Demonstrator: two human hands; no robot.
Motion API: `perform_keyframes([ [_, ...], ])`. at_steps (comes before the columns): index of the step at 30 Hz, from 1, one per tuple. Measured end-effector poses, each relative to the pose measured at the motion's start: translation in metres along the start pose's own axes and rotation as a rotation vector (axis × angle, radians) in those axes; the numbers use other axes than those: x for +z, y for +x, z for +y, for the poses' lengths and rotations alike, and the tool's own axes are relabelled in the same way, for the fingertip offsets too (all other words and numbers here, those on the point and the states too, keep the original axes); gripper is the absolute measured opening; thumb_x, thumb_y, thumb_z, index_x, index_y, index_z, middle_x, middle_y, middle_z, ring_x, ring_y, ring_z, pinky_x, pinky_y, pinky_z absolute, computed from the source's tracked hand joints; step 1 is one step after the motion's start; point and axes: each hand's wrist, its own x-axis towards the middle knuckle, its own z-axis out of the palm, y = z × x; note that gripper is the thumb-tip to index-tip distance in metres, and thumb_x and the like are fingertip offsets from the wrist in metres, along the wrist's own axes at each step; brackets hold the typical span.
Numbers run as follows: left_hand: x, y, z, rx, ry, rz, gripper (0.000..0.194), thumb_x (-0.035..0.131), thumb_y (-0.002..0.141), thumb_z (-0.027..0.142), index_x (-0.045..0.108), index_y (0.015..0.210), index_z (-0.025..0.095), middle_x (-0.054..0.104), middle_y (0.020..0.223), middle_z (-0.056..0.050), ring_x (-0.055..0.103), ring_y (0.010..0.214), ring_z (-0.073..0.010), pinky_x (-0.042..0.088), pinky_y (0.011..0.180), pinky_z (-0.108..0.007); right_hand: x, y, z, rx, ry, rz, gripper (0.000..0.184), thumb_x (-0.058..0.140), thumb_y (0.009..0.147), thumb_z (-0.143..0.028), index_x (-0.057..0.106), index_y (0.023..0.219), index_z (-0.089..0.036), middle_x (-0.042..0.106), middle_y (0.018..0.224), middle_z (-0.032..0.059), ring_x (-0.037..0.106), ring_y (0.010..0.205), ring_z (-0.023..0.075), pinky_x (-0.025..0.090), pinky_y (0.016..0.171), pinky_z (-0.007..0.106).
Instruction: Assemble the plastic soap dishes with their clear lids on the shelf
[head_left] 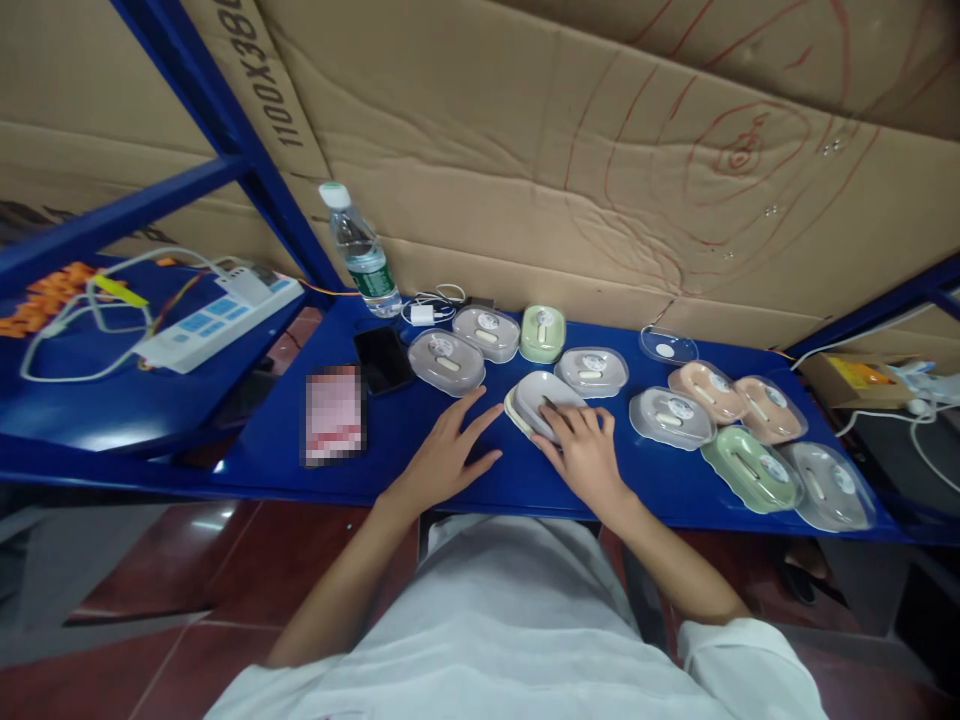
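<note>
A white oval dish with a lid (534, 396) lies on the blue shelf (465, 480) in front of me. My right hand (583, 448) rests on its near right side, fingers curled over the rim. My left hand (448, 452) lies flat on the shelf just left of the dish, fingers spread, fingertips close to its edge. Around them stand several lidded oval dishes: clear ones (447, 361), a green one (542, 332), pink ones (709, 389), and a green one at the right (750, 468).
A water bottle (361, 250) stands at the back by a blue post. A black phone (382, 358), a blurred pink item (333, 414) and a charger with cable (424, 312) lie left. A power strip (221, 318) sits on the left shelf. Cardboard lines the back.
</note>
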Motion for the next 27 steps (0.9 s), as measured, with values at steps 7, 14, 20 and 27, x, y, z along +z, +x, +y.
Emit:
perform_keyframes([
  [7,-0.001,0.0,0.001,-0.015,-0.001,-0.009,0.072,0.067,0.106,0.036,0.035,0.17,0.032,0.033,0.176,-0.017,0.042,0.16,-0.038,0.045,0.127,-0.06,0.01,0.004,-0.005,-0.116,0.026,-0.136,0.047,0.058,0.111,-0.031,0.057,0.156,-0.02,0.066,0.149,0.0179,0.059,0.138,0.0342,0.035,0.121,0.059],
  [14,0.002,0.002,-0.001,0.04,0.034,-0.026,0.044,0.067,0.105,0.033,0.063,0.149,0.029,0.039,0.173,-0.015,0.044,0.158,-0.0365,0.045,0.126,-0.06,-0.021,0.022,0.039,-0.39,0.174,-0.212,0.044,0.059,0.11,-0.033,0.062,0.153,-0.028,0.061,0.159,0.0104,0.055,0.149,0.0286,0.039,0.127,0.055],
  [20,0.004,0.001,-0.001,0.035,0.075,-0.015,0.035,0.074,0.101,0.038,0.074,0.133,0.025,0.063,0.137,-0.014,0.058,0.131,-0.0337,0.053,0.116,-0.056,-0.064,0.067,0.158,0.245,-0.229,-0.363,0.043,0.049,0.111,-0.038,0.068,0.145,-0.02,0.066,0.152,0.0173,0.06,0.142,0.0343,0.044,0.117,0.054],
  [27,0.003,0.002,0.0,0.015,0.052,-0.037,0.035,0.073,0.102,0.037,0.072,0.136,0.027,0.061,0.142,-0.013,0.056,0.134,-0.0333,0.051,0.118,-0.055,-0.048,0.097,0.218,0.503,-0.293,-0.547,0.025,0.067,0.096,-0.032,0.078,0.11,-0.015,0.081,0.111,0.02,0.076,0.11,0.0356,0.055,0.097,0.049],
])
